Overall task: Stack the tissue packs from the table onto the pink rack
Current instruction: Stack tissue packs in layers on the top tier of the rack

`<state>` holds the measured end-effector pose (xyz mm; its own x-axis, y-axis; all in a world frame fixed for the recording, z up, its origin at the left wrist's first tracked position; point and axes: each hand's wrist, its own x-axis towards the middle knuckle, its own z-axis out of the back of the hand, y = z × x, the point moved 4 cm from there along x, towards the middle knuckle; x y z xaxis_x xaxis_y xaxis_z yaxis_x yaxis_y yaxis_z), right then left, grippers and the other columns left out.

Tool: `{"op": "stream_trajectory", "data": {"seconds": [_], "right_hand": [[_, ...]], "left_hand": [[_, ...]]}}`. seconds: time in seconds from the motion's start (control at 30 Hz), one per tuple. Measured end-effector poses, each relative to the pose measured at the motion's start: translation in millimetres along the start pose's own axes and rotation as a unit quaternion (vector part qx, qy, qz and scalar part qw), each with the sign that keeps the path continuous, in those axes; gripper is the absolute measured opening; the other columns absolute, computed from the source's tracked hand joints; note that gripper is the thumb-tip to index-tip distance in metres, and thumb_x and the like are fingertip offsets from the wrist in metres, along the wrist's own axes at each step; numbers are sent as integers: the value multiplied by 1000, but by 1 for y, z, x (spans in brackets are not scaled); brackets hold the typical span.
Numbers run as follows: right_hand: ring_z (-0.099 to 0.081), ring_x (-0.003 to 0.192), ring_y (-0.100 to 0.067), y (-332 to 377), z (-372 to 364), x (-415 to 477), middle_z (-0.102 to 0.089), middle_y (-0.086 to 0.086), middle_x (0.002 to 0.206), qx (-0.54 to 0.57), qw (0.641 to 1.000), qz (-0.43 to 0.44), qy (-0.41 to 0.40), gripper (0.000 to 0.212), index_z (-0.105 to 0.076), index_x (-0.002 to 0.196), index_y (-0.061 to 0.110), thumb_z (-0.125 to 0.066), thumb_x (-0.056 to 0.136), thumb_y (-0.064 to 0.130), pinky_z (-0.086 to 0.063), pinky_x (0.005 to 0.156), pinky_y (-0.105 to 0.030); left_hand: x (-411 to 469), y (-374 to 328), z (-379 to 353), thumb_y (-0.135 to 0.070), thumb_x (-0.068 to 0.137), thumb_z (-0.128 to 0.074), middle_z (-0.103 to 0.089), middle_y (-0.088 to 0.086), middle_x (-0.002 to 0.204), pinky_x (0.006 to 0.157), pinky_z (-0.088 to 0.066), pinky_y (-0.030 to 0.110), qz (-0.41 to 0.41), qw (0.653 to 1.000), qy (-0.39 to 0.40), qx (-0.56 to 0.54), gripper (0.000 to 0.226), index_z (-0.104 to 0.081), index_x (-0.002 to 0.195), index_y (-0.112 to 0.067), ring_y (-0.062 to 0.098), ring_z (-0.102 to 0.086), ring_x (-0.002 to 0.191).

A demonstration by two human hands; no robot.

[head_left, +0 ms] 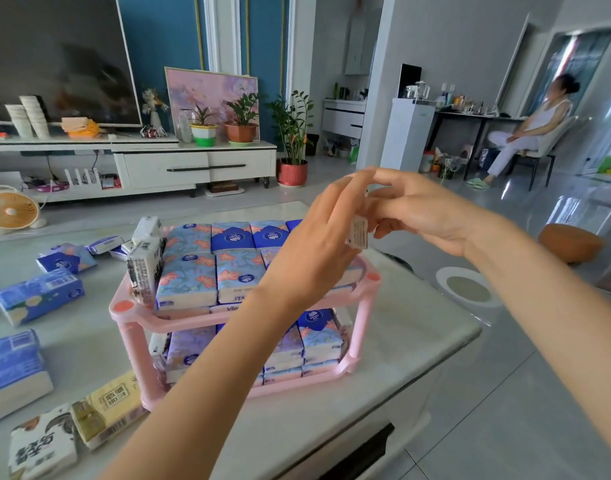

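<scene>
Could fumble the tissue pack [357,233], pinched in curled right hand [422,210], grip of left hand [317,241] unclear, and topple upright packs [145,268] off the crowded pink rack [123,307].

A small white printed tissue pack [358,233] is pinched between the fingers of the left hand [314,247] and right hand [421,213], with the two-tier pink plastic rack [134,344] below those fingers.
</scene>
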<state>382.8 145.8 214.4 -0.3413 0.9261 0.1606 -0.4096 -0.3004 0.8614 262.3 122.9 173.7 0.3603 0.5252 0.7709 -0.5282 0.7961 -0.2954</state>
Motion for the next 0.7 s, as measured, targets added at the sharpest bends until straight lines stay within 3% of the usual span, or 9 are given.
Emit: {"op": "stream_trajectory", "data": {"seconds": [0.1,0.17,0.2,0.23,0.3,0.4,0.47,0.6,0.7], "right_hand": [[-61,89,-13,-14,11,1,-64,-2,92,40,995,24,-83,45,-50,125,16,-63,83,10,-50,83,-23],[-61,91,-12,-25,14,0,-64,-2,97,71,992,27,-97,47,-46,129,11,-60,84,3,-51,85,-20],[-60,92,-13,-32,12,-1,-64,-3,99,71,993,22,-86,46,-46,129,10,-59,85,1,-51,85,-18],[-60,93,-13,-38,9,-2,-64,-3,100,66,995,17,-71,46,-47,129,10,-58,85,0,-51,85,-17],[-60,91,-10,-47,2,-3,-64,-2,101,61,996,18,-55,46,-47,129,10,-58,85,0,-51,83,-15],[-60,87,-11,-50,0,-1,-64,-5,98,99,993,24,-58,45,-46,126,11,-57,85,-1,-51,79,-15],[-59,86,-14,-51,0,-1,-62,-9,97,95,994,32,-50,44,-46,122,20,-58,84,0,-51,84,-19],[-57,93,-21,-56,-11,-1,-61,-20,109,-6,999,39,-28,39,-53,113,15,-62,81,-5,-45,91,-30],[-56,93,-22,-60,-13,1,-55,-13,112,-112,988,62,-84,33,-59,105,16,-67,79,-2,-44,84,-18]], "left_hand": [[0,4,0,-24,79,-71,-19,8,152,105,-28,24,94,995,32,-32,92,-11,147,-12,20,-23,139],[-3,13,0,-43,89,-52,-31,8,147,109,-28,32,174,980,99,14,60,-32,140,-20,20,-33,134],[-6,18,-2,-45,93,-42,-49,8,129,109,-31,41,197,968,152,46,34,-50,121,-26,22,-43,123],[-9,22,-4,-42,96,-36,-55,6,104,106,-32,48,203,956,197,79,23,-55,92,-30,22,-48,106],[-14,29,-6,-37,99,-29,-47,2,84,104,-29,54,205,937,249,133,32,-43,72,-28,20,-43,86],[-16,34,-6,-39,99,-28,-55,4,104,108,-25,52,220,926,261,158,39,-58,102,-13,23,-50,98],[-15,34,-5,-38,99,-30,-55,5,118,108,-26,50,226,922,273,155,41,-57,118,-14,24,-51,109],[-15,34,-3,-35,99,-32,-57,5,116,105,-31,50,226,922,279,142,38,-57,118,-13,23,-53,105],[-15,34,-3,-35,99,-32,-55,5,119,107,-29,48,227,924,276,138,39,-56,120,-13,22,-50,110]]}}
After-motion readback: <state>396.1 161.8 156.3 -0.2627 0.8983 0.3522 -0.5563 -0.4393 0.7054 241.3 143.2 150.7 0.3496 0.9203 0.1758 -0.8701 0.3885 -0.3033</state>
